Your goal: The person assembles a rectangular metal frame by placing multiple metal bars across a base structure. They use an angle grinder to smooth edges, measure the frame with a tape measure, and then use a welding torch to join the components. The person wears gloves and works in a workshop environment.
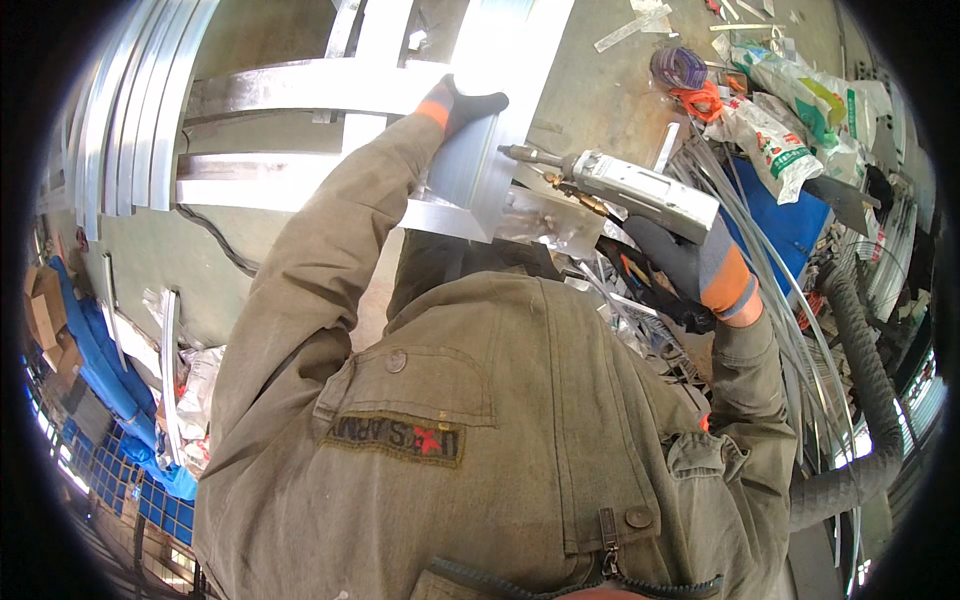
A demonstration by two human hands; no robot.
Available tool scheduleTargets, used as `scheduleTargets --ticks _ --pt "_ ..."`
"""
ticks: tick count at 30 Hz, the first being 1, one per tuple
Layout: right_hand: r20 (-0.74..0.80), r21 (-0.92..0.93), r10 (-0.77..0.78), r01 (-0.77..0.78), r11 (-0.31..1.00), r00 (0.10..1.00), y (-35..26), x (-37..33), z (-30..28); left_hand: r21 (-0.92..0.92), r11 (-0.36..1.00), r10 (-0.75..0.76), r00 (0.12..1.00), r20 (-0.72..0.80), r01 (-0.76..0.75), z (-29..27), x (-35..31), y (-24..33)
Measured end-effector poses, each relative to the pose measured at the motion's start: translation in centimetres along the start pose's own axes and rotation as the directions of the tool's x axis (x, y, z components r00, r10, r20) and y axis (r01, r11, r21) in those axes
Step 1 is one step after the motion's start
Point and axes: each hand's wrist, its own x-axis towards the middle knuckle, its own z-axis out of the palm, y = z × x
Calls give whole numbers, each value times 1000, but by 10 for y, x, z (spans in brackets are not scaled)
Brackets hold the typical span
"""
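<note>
My left hand, in a dark glove with an orange and grey cuff, rests with fingers apart on a wide silvery aluminium profile. My right hand, gloved alike, is closed round the grip of a silver pneumatic rivet gun. The gun lies nearly level, its nozzle pointing left and reaching the right edge of the profile. Brass fittings sit under its front. Just below the nozzle is a clear plastic container with small pieces in it. My right fingertips are partly hidden by the gun.
Crossing aluminium bars lie to the left, beside a row of long profiles. Plastic bags, a tape roll, thin metal strips and a thick grey hose crowd the right. Blue sheeting lies far left.
</note>
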Motion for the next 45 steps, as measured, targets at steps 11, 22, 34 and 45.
scheduleTargets --ticks 11,22,34,45 --pt "178 -126 -105 128 984 978 -9 46 31 218 976 5 1000 6 -6 3 26 -17" --pt "391 -229 -49 149 962 919 -5 98 67 93 996 2 1000 29 -5 8 32 -28" --pt "484 -251 -64 208 945 873 -21 124 85 51 996 69 994 82 -74 18 50 -46" --pt "486 -332 -31 217 918 874 -3 134 93 98 994 50 997 56 -56 16 42 -39"
